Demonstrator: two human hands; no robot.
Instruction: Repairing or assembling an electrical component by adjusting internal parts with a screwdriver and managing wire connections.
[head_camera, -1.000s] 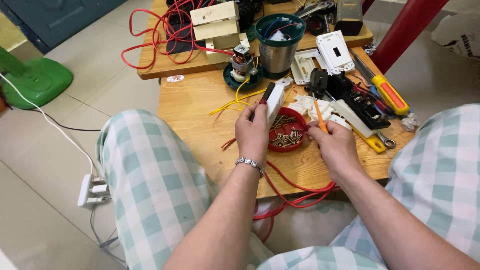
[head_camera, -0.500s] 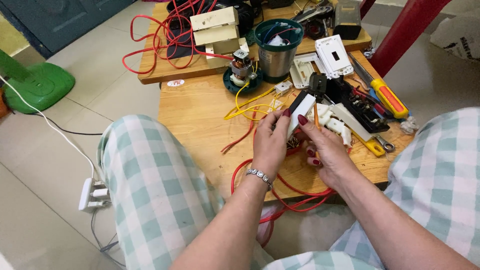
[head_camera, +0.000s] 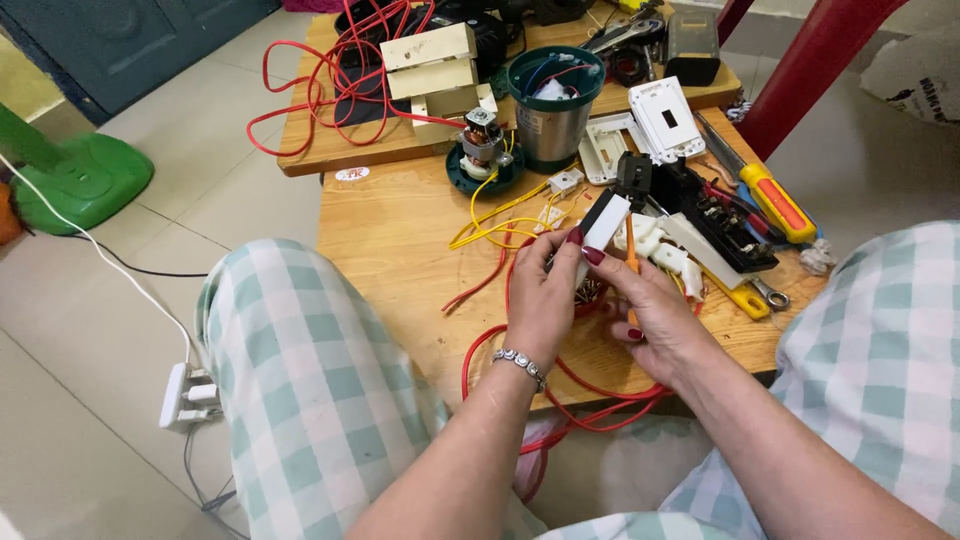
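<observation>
Over the low wooden table (head_camera: 400, 250), the left hand (head_camera: 545, 300) pinches a small white rectangular plastic switch module (head_camera: 603, 225); the right hand (head_camera: 655, 315) grips a thin orange-handled screwdriver (head_camera: 632, 262). A slipping tip could jab a finger.

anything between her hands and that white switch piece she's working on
Nothing visible. The left hand already holds the white rectangular plastic switch piece in its fingertips, and the right hand touches its lower end while holding a thin orange-handled screwdriver. The red wire loops below the hands, not between.
</observation>
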